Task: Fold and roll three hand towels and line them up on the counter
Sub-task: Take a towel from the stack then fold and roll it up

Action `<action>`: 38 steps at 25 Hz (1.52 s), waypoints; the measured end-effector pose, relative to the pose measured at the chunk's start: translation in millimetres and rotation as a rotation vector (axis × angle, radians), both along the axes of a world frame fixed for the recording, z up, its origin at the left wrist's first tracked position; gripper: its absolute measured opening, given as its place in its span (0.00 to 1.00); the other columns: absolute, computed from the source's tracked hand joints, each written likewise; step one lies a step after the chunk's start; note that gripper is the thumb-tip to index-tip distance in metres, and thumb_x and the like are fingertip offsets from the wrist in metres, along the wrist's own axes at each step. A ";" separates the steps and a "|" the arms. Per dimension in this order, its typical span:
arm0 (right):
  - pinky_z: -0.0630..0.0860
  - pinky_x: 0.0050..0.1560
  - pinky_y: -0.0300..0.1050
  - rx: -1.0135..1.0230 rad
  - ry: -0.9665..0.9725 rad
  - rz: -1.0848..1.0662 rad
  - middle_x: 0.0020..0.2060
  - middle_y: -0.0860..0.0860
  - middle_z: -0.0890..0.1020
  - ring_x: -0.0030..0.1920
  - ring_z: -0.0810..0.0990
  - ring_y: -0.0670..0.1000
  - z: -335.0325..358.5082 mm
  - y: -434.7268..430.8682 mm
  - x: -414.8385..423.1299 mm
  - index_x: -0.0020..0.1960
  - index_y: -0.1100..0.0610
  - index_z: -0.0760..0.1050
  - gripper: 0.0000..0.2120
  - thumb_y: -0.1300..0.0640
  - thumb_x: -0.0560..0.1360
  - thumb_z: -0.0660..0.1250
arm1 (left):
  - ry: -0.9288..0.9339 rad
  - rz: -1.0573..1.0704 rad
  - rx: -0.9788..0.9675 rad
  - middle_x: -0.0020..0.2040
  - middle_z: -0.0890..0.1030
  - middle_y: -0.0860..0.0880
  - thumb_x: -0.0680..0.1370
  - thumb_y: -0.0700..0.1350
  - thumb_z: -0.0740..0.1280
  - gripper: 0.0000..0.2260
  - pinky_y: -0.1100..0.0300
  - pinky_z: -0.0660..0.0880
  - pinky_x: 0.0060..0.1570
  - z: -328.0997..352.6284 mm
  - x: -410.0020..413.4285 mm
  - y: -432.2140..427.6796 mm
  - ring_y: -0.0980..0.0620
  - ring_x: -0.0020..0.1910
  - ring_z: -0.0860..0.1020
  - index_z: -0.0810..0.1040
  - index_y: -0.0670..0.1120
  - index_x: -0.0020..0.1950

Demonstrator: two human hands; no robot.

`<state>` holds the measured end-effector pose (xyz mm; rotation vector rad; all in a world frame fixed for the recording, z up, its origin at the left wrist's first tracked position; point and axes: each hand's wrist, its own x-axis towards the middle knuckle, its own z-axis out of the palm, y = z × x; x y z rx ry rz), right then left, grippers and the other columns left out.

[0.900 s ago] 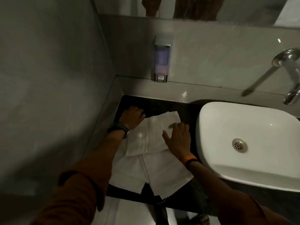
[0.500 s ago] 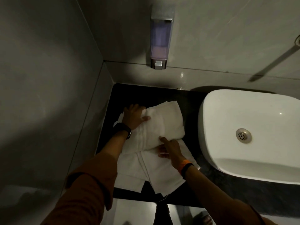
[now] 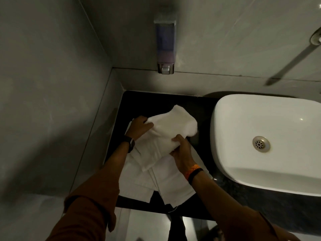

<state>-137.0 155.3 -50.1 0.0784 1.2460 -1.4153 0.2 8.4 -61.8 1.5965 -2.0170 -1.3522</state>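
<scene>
A folded white hand towel (image 3: 166,134) is lifted off the black counter (image 3: 142,101), its far end drooping toward the basin. My left hand (image 3: 139,126) grips its left edge. My right hand (image 3: 181,148) is closed on its near right edge from below. Beneath it lie two more white towels flat on the counter, one at the left (image 3: 133,181) and one at the right (image 3: 173,185), both reaching the counter's front edge.
A white basin (image 3: 271,141) fills the counter's right side. A soap dispenser (image 3: 165,49) hangs on the back wall above the counter. A grey tiled wall (image 3: 52,101) closes the left side. The faucet (image 3: 316,39) shows at the top right edge.
My hands went from pressing flat on the top towel to gripping its edges. The top towel has come up off the two below and bunched.
</scene>
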 end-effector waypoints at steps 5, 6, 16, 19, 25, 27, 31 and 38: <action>0.81 0.44 0.51 -0.146 -0.065 0.163 0.50 0.55 0.85 0.53 0.81 0.59 52.4 7.0 -23.5 0.55 0.55 0.81 0.21 0.58 0.63 0.64 | 0.401 0.251 0.426 0.53 0.83 0.48 0.79 0.56 0.65 0.17 0.60 0.78 0.49 30.1 -7.8 27.3 0.48 0.54 0.81 0.79 0.45 0.61; 0.80 0.45 0.50 -0.174 -0.064 0.180 0.47 0.54 0.84 0.50 0.81 0.58 64.6 10.2 -31.8 0.51 0.56 0.82 0.18 0.59 0.62 0.63 | 0.521 0.231 0.496 0.59 0.83 0.47 0.79 0.58 0.64 0.20 0.57 0.78 0.55 39.0 -13.2 34.4 0.49 0.59 0.81 0.77 0.47 0.66; 0.81 0.38 0.43 -0.338 -0.078 0.053 0.33 0.53 0.83 0.35 0.83 0.54 150.7 171.2 -233.9 0.39 0.58 0.84 0.12 0.60 0.66 0.61 | 0.852 0.142 0.541 0.59 0.84 0.47 0.73 0.47 0.71 0.17 0.58 0.82 0.49 131.1 -190.5 208.2 0.47 0.58 0.82 0.80 0.51 0.62; 0.84 0.40 0.46 -0.270 -0.015 0.048 0.38 0.53 0.86 0.38 0.86 0.52 154.5 236.2 -328.8 0.41 0.54 0.86 0.17 0.60 0.72 0.58 | 0.841 0.061 0.600 0.57 0.85 0.45 0.77 0.41 0.66 0.15 0.59 0.82 0.45 130.7 -288.9 270.3 0.47 0.54 0.84 0.79 0.48 0.63; 0.82 0.44 0.55 -0.005 0.035 0.057 0.47 0.62 0.84 0.46 0.84 0.62 130.3 330.7 -516.4 0.63 0.64 0.75 0.20 0.58 0.74 0.61 | 0.688 -0.027 0.574 0.62 0.82 0.47 0.81 0.42 0.64 0.16 0.54 0.81 0.54 106.4 -475.1 360.4 0.49 0.58 0.82 0.72 0.48 0.69; 0.82 0.41 0.55 -0.011 0.053 0.050 0.45 0.61 0.86 0.44 0.85 0.62 119.7 351.4 -568.3 0.59 0.64 0.77 0.20 0.57 0.70 0.65 | 0.737 -0.061 0.480 0.64 0.80 0.49 0.81 0.47 0.64 0.16 0.52 0.79 0.58 100.7 -522.6 385.2 0.49 0.62 0.80 0.72 0.51 0.69; 0.81 0.48 0.55 -0.047 0.174 0.063 0.55 0.61 0.84 0.53 0.84 0.62 70.0 372.4 -647.4 0.62 0.57 0.78 0.22 0.54 0.70 0.72 | 0.547 0.064 0.237 0.64 0.80 0.48 0.78 0.50 0.69 0.22 0.47 0.78 0.60 66.2 -592.6 421.2 0.46 0.61 0.79 0.67 0.54 0.70; 0.69 0.69 0.61 0.438 0.908 0.430 0.72 0.60 0.68 0.69 0.70 0.62 -36.1 419.9 -666.4 0.76 0.57 0.59 0.35 0.57 0.74 0.73 | -0.032 0.019 0.226 0.75 0.64 0.41 0.77 0.41 0.69 0.34 0.46 0.68 0.69 -15.6 -620.1 476.5 0.40 0.72 0.67 0.54 0.44 0.78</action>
